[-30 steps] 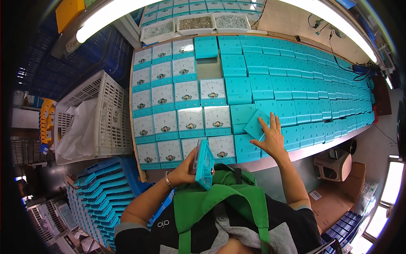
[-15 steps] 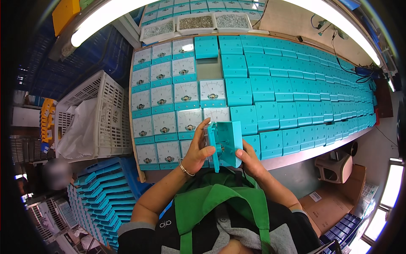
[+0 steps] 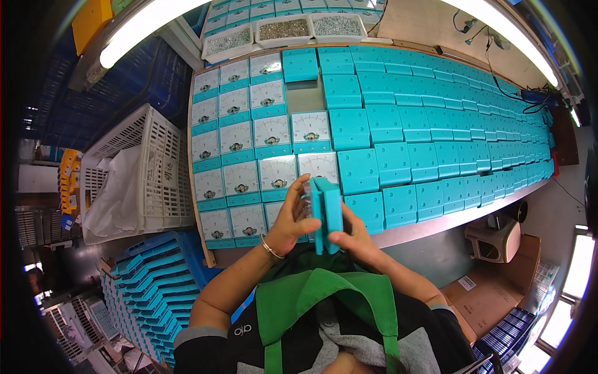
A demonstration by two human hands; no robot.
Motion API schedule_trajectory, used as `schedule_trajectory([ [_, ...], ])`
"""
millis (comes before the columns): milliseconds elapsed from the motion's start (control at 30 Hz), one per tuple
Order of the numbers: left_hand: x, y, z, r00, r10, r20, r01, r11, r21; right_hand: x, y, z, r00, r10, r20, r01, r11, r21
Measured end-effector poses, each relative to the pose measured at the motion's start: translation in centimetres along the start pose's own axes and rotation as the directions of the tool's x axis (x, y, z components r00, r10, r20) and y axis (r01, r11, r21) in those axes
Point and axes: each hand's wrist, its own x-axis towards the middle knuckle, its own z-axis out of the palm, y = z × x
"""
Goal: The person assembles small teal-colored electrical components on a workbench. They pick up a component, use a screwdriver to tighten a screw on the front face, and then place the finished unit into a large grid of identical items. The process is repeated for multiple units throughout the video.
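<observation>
My left hand [image 3: 290,219] grips a panel meter [image 3: 317,218] on edge, its clear face turned left and its teal back turned right. My right hand [image 3: 356,237] grips a teal back cover [image 3: 333,212], held upright beside the meter with its outer side to the right. Only a narrow gap shows between the two; whether they touch along the far edge I cannot tell. Beyond my hands, several white-dialled meters [image 3: 272,132] lie face up in rows at the table's left. Rows of teal covers [image 3: 353,170] fill the rest of it.
Three white trays of small metal parts [image 3: 283,29] stand behind the table [image 3: 305,100]. A white basket [image 3: 171,168] is at the left, with stacked teal parts [image 3: 149,274] below it. A stool [image 3: 495,240] and a cardboard box [image 3: 483,299] are at the lower right.
My right hand has moved left and turned the cover, bringing it from an angled position with its hollow inside showing to nearly parallel with the meter. My left hand keeps its hold.
</observation>
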Motion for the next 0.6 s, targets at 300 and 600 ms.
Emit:
schedule_trajectory([
  [300,-0.9,-0.5,-2.3,0.979,0.201,0.009,-0.170,0.801,0.574,1.2,1.5,-0.2,0.944,-0.329,-0.022,0.254,0.768,-0.588],
  [600,-1.4,0.6,-4.3,0.989,0.145,-0.043,-0.106,0.869,0.483,4.7,-1.6,-4.1,0.999,-0.035,-0.016,0.028,0.950,-0.312],
])
